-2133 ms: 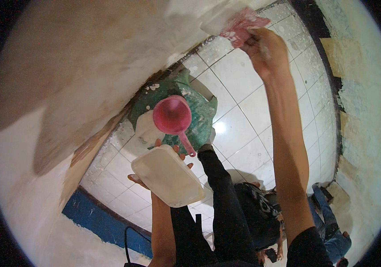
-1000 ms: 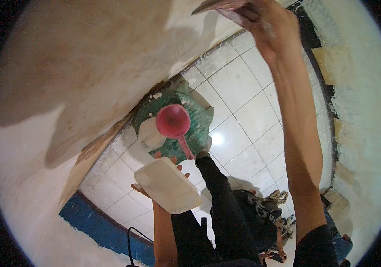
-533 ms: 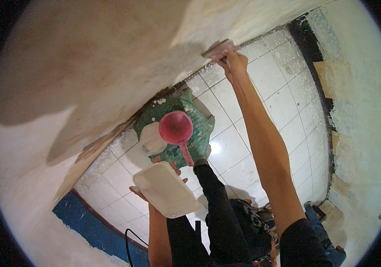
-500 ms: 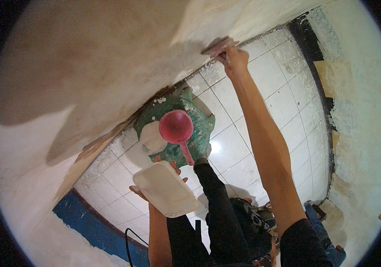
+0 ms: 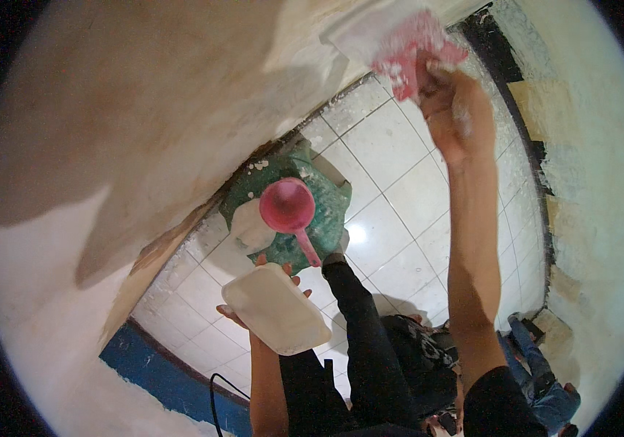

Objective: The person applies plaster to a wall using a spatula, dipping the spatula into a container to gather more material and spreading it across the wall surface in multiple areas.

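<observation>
High at the upper right, my right hand (image 5: pixel 457 116) is closed around a putty scraper (image 5: pixel 412 52) with a pinkish-red, white-smeared grip and a wide pale blade. The blade is blurred and lies over the wall (image 5: pixel 144 95); whether it touches cannot be told. My left hand (image 5: pixel 233 315) supports an off-white rectangular plastic tray (image 5: pixel 275 309) from below, its fingertips showing round the edges. Just beyond the tray, a pink dipper (image 5: pixel 288 207) with a handle stands on a stained green sheet (image 5: pixel 328 218). Beside the dipper is a whitish lump or bag (image 5: pixel 251 227).
White floor tiles (image 5: pixel 399 197) carry pale splashes along the wall's foot. A blue-painted strip (image 5: pixel 166 371) and a black cable (image 5: pixel 215 400) lie at lower left. Behind my legs, a person in jeans (image 5: pixel 545 386) is partly visible at lower right, near a dark printed cloth (image 5: pixel 417 357).
My right hand has risen with the scraper, up and to the right, and the pale blade now faces into view. My left hand and the tray have barely shifted.
</observation>
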A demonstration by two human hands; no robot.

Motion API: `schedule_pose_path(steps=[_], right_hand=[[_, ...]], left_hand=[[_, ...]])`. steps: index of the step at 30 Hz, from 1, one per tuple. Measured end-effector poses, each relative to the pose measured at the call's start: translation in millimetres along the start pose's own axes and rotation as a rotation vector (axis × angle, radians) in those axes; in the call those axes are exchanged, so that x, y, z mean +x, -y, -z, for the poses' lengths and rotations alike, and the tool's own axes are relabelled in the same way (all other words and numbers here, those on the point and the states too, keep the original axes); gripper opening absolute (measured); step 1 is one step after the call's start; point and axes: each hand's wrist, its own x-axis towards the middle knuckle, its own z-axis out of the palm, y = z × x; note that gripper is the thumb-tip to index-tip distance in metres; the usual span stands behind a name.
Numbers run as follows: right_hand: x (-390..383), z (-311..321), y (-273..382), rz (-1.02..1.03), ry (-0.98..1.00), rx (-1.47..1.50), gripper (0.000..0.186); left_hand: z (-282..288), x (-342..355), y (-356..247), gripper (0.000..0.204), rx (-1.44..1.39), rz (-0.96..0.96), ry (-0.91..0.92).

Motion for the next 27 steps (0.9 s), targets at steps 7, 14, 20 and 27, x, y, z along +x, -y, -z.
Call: schedule_pose_path(steps=[7,14,20,27], right_hand=[[87,168,-209,-0.199,-0.266,-0.180,0.012],[164,185,-349,-0.408,-0.201,-0.138,0.031],[178,153,-335,-0.315,-0.079,-0.106,0.018],[127,107,-222,-0.286,0.100,-0.035,0.017]], left_hand=[[28,-8,-18,0.119,0.030,-0.019,-0.032],[64,-17,-14,0.120,0.053,-0.167,-0.109],[89,-14,1,0.121,-0.032,-0.184,-0.172],[75,-6,16,0.120,-0.012,-0.098,-0.165]])
